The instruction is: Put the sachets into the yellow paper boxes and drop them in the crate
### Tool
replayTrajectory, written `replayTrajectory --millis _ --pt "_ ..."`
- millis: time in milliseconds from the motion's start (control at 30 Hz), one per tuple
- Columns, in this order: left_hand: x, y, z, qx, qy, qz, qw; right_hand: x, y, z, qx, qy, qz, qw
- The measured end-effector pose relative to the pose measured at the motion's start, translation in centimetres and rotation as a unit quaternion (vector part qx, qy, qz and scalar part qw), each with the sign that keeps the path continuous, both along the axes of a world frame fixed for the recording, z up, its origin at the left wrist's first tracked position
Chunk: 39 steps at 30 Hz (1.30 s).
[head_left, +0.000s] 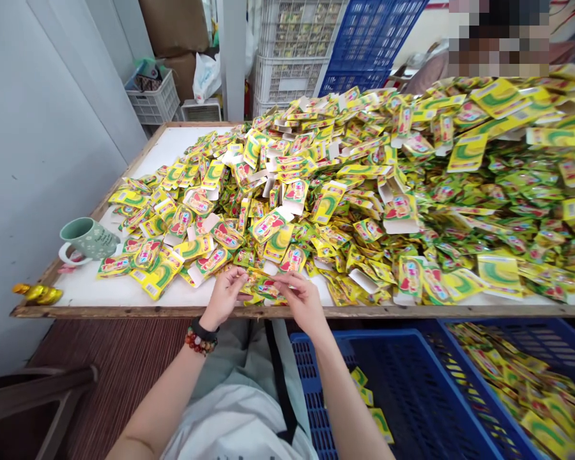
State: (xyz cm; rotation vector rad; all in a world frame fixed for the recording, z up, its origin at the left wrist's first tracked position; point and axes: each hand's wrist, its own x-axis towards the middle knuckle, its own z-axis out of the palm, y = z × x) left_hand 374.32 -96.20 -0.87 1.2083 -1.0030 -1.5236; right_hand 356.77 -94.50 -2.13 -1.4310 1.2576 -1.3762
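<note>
My left hand (226, 295) and my right hand (301, 299) meet at the table's near edge, both pinched on a small bunch of yellow sachets (263, 285) held between them. My left wrist wears a black band and a beaded bracelet. Just beyond my fingers a huge pile of yellow and green sachets and flat little cartons (354, 191) covers most of the white table (100, 291).
A green mug (89, 239) stands at the table's left edge, a gold wrapper (38, 293) on its corner. Blue crates (402, 383) sit below at the right, one holding several packets. Stacked white and blue crates stand behind. Another person sits across at the far right.
</note>
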Motion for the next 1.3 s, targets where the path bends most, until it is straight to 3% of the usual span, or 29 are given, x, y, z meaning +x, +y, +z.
replayTrajectory --millis 133,200,300,367,433,500,533,567,667,733,933,1100,1200,1300 --pt "-0.8 0.9 0.4 0.010 0.021 -0.047 0.999 0.4 -0.3 0.9 0.008 0.029 -0.024 0.999" --pt "-1.4 1.5 0.2 -0.001 0.020 -0.039 0.999 0.8 -0.1 1.0 0.038 -0.019 -0.054 0.998" --pt "-1.5 1.6 0.0 -0.030 0.000 -0.050 0.998 1.3 0.9 1.0 0.116 -0.138 0.002 0.984" --pt "-0.5 0.4 0.1 -0.075 -0.060 -0.059 0.994 1.1 1.7 0.8 0.153 -0.206 0.013 0.967" --pt "1.5 -1.9 0.7 -0.152 -0.179 0.024 0.972 0.6 2.4 0.5 0.158 -0.238 -0.047 0.957" --pt "3.7 -4.9 1.6 -0.198 -0.311 0.156 0.916 -0.1 2.8 0.3 0.146 -0.240 -0.094 0.955" --pt "4.6 -6.3 2.1 -0.190 -0.362 0.179 0.895 -0.3 3.0 0.2 0.140 -0.234 -0.100 0.957" --pt "5.3 -7.7 2.5 -0.166 -0.407 0.168 0.882 -0.5 3.1 0.2 0.132 -0.227 -0.099 0.960" --pt "5.5 -10.3 3.5 -0.092 -0.470 0.044 0.877 -0.4 3.3 0.3 0.114 -0.213 -0.085 0.967" --pt "4.4 -10.8 3.6 -0.089 -0.483 0.024 0.871 -0.1 3.4 0.4 0.101 -0.205 -0.087 0.970" --pt "0.6 -8.3 2.7 -0.235 -0.557 0.097 0.791 0.1 3.8 1.7 0.015 -0.156 -0.170 0.973" --pt "-2.4 -3.9 1.8 -0.453 -0.393 0.021 0.800 0.5 4.3 4.5 -0.052 -0.175 -0.204 0.962" --pt "-3.6 -1.3 1.7 -0.490 -0.327 -0.041 0.807 1.2 4.4 5.9 -0.082 -0.164 -0.215 0.959" --pt "-4.0 0.1 1.5 -0.502 -0.325 -0.083 0.797 1.0 4.1 6.2 -0.092 -0.095 -0.189 0.973"
